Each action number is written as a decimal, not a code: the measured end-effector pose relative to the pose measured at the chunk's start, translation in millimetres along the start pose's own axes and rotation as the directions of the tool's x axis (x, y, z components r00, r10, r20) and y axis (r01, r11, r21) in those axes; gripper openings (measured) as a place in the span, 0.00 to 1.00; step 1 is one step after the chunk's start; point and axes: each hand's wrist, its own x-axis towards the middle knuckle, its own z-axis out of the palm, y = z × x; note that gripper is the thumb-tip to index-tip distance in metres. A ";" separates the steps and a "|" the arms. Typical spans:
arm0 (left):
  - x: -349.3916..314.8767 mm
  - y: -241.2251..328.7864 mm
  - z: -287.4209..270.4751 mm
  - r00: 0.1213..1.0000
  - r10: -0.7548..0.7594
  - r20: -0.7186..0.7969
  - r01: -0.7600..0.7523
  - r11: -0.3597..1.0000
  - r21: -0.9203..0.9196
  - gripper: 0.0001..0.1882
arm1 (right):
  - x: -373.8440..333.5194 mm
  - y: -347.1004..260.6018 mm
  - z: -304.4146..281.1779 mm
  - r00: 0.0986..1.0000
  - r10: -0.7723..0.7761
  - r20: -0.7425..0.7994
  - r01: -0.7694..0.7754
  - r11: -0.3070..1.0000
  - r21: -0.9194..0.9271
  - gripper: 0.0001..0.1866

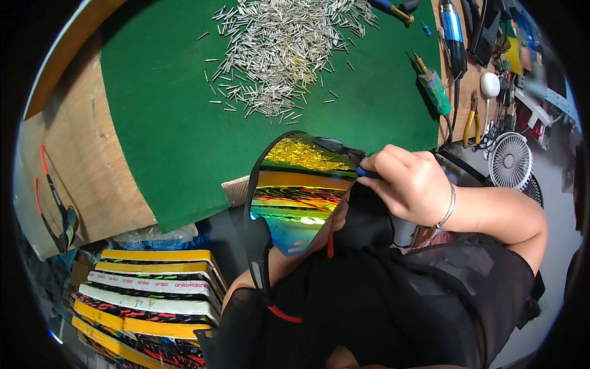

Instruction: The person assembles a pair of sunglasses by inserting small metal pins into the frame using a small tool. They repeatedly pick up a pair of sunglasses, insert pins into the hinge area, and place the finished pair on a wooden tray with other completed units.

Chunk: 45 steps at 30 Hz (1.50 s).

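Nearest, the left hand [319, 237] sat mostly hidden behind the mirrored sunglasses [295, 197], supporting them from below; its grip could not be determined. The right hand [409, 184] pinched a small blue tool [367, 174] against the frame's upper edge. Beyond lay the green mat [166, 117] on the tabletop [74, 160], carrying a heap of metal pins [276, 49].

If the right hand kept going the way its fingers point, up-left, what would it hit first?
The right hand already touches the mirrored sunglasses at their upper corner; it would push into that frame first, though depth is unclear. The green mat lies beyond.
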 end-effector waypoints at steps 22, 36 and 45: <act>-22.2 -12.1 18.1 0.958 0.282 -0.051 -0.275 0.956 0.105 0.13 | -33.6 16.1 -38.7 0.973 0.193 0.128 -0.231 0.827 0.513 0.16; -13.6 -24.5 30.0 0.987 0.155 0.049 -0.159 0.980 0.118 0.11 | -8.6 4.8 -0.6 0.962 -0.190 -0.198 0.255 0.888 0.382 0.18; -20.3 -20.9 34.6 0.983 0.176 0.049 -0.182 0.969 0.167 0.12 | 2.1 15.5 4.0 0.997 0.070 0.015 -0.049 0.521 0.852 0.09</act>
